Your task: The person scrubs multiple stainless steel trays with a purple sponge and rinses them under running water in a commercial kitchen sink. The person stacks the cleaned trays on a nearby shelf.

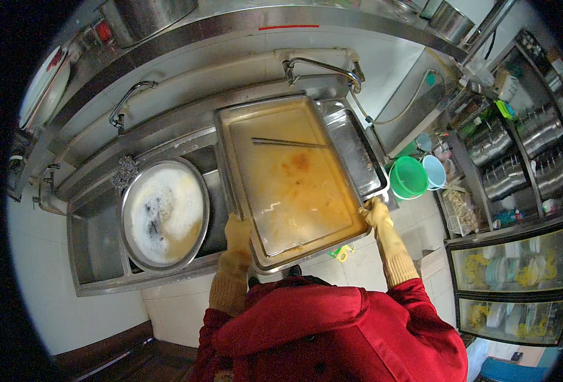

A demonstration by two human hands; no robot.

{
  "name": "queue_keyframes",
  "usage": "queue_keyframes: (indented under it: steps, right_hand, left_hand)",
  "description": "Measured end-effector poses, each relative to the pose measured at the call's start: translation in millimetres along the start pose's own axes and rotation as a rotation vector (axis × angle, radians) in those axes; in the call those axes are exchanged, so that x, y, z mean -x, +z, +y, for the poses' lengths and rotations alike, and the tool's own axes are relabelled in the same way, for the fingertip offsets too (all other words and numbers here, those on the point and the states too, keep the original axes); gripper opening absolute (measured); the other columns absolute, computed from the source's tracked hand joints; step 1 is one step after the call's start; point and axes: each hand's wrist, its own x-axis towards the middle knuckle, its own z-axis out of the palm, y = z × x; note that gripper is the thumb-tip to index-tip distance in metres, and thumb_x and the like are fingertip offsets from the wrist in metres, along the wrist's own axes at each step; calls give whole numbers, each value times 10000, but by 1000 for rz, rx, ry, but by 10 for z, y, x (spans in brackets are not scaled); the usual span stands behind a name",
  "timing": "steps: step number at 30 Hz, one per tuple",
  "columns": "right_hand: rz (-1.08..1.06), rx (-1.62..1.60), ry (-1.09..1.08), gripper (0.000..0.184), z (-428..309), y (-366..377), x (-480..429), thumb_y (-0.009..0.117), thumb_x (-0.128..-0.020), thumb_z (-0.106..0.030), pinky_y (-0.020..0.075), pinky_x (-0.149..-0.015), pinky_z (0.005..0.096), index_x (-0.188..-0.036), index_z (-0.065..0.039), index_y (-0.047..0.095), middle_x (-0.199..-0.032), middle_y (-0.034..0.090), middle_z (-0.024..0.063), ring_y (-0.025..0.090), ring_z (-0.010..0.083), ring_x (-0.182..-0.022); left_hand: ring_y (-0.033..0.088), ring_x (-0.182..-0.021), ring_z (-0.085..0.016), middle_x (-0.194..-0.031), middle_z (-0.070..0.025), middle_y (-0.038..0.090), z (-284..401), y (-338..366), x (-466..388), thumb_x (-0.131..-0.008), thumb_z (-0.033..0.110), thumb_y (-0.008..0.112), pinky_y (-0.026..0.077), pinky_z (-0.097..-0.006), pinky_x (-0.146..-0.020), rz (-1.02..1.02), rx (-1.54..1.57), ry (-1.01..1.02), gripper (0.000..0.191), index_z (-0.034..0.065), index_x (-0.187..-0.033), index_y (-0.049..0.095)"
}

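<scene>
A large rectangular metal tray (281, 191) lies tilted across the sink, holding brownish liquid with an orange-brown stain. A pair of chopsticks (288, 142) rests in it. My left hand (238, 234), in a yellowish rubber glove, grips the tray's left edge near its front. My right hand (377, 213), gloved alike, holds the tray's right front corner. Left of the tray stands a round metal basin (164, 217) of foamy, dirty water. A metal scouring pad (125, 172) sits behind the basin's rim. Another metal tray (353, 145) lies partly beneath the large one, at its right.
Two faucets (322, 64) (127, 102) reach out from the back wall. A steel shelf (233, 24) runs above the sink. Green and light-blue buckets (409, 177) stand at the right, beside racks of metal pots (505, 176) and a dish cabinet (513, 267).
</scene>
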Motion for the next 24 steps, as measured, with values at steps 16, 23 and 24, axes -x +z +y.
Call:
queue_keyframes:
  steps: [16,23,24]
  right_hand:
    - [-365,-855,-47,130,304,121,-263,748,-765,29,416,-502,257,-861,-51,713,-698,638,-18,536,75,-564]
    - [-375,-1003,-24,222,325,132,-94,739,-684,108,493,-564,284,-855,-28,698,-768,700,39,619,133,-613]
    - [-371,-1002,-48,224,341,102,-49,734,-679,113,494,-566,285,-847,-30,698,-769,701,38,620,133,-611]
  left_hand:
    - [667,-741,-266,-846,-160,698,-313,-99,-27,-844,119,679,519,-384,-676,-91,159,12,286,-29,-1086,649]
    - [681,-795,-273,-900,-158,714,-97,-167,218,-817,85,660,525,-387,-726,-73,46,38,326,-29,-1122,651]
    - [683,-821,-274,-919,-160,716,-105,-173,258,-816,82,656,526,-385,-747,-87,105,25,335,-31,-1131,650]
